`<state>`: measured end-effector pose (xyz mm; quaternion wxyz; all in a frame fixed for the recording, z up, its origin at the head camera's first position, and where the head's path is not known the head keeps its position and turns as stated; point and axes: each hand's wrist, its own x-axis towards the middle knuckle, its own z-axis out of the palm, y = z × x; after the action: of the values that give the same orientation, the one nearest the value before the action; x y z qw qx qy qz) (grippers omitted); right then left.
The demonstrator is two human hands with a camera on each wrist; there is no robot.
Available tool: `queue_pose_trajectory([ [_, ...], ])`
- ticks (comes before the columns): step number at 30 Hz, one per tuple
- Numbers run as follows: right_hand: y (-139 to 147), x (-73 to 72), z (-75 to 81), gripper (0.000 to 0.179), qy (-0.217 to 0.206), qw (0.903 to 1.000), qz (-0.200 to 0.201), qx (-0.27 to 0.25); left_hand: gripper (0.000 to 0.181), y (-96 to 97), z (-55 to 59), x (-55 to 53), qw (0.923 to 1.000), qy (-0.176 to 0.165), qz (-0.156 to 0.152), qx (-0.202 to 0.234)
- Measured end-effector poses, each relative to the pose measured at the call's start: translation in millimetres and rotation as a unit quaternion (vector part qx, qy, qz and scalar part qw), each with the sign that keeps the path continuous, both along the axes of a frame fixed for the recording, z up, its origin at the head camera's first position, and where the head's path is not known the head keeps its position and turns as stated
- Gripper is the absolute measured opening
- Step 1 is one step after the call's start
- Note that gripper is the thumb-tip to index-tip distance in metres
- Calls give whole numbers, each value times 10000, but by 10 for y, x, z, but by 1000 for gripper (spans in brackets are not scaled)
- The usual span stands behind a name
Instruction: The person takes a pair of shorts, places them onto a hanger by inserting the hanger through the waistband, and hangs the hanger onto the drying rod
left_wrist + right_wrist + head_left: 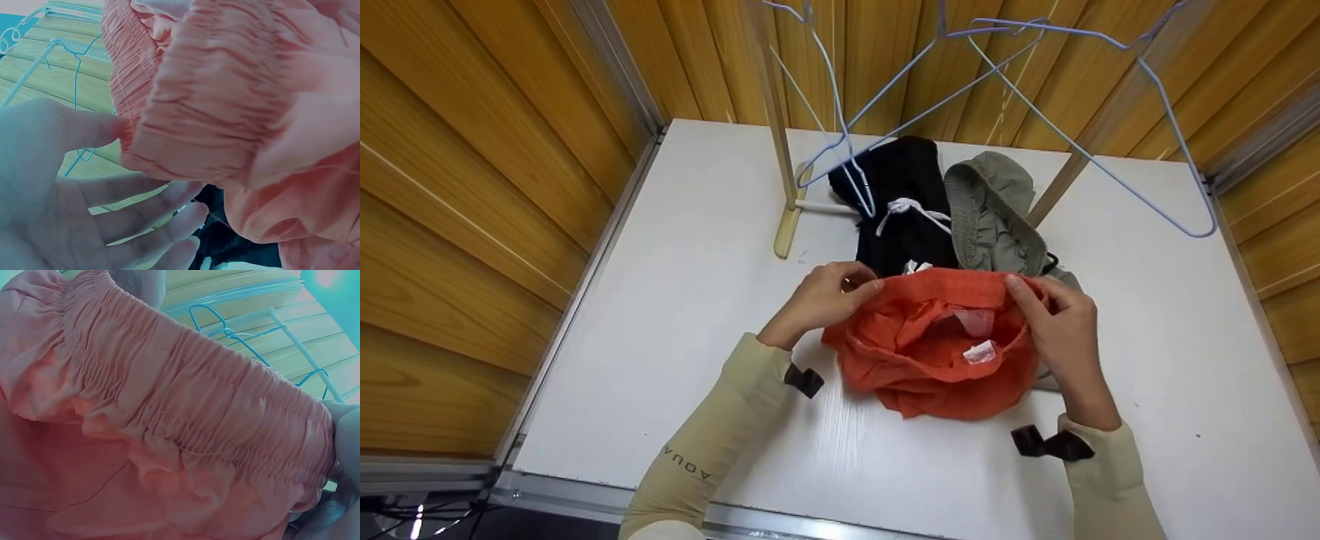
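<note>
Indoors: orange garment [919, 382], white tabletop [660, 300], panelling [472, 172].

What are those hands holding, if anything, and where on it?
An orange elastic-waist garment, held by the far side of its gathered waistband: the left hand pinches it near the left end, the right hand near the right.

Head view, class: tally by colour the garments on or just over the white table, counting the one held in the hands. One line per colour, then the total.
Orange garment: 1
Black garment: 1
Grey-green garment: 1 (partly hidden; its visible parts appear to be one piece)
Total: 3
</note>
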<state>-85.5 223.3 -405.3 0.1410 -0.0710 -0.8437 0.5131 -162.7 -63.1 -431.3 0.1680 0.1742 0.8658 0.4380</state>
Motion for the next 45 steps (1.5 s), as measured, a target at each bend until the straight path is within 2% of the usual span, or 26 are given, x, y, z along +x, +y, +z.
queue_pose_trajectory([
  [4,-2,-12,7,31,11,10000,-9,-41,32,9,55,-13,9999,136,46,13],
  [12,1,-41,0,38,-37,9998,-126,-121,31,17,241,-46,9985,456,238,163],
  [16,-17,-30,31,40,54,9998,-93,-172,34,28,305,-81,9972,430,473,395],
  [21,-46,-20,87,37,-150,9996,-172,-193,43,59,345,-146,9911,287,979,855],
  [25,-30,-29,60,37,-191,9995,-197,-169,60,112,366,-196,9777,-286,1391,1547],
  [29,-14,-40,13,41,-54,9997,-111,-209,74,180,383,-240,9525,-935,1661,2377],
  [32,-10,-44,-10,42,35,9997,-29,-251,78,223,394,-277,9347,-1115,1834,2832],
  [36,-8,-42,-24,43,10,9997,-7,-261,80,250,393,-322,9168,-1173,2024,3235],
  [40,-8,-43,-25,43,-30,9998,-35,-211,78,253,386,-347,9075,-1178,2095,3444],
  [45,-7,-45,-22,40,-49,9999,-41,-143,76,249,390,-355,9054,-1125,2092,3518],
])
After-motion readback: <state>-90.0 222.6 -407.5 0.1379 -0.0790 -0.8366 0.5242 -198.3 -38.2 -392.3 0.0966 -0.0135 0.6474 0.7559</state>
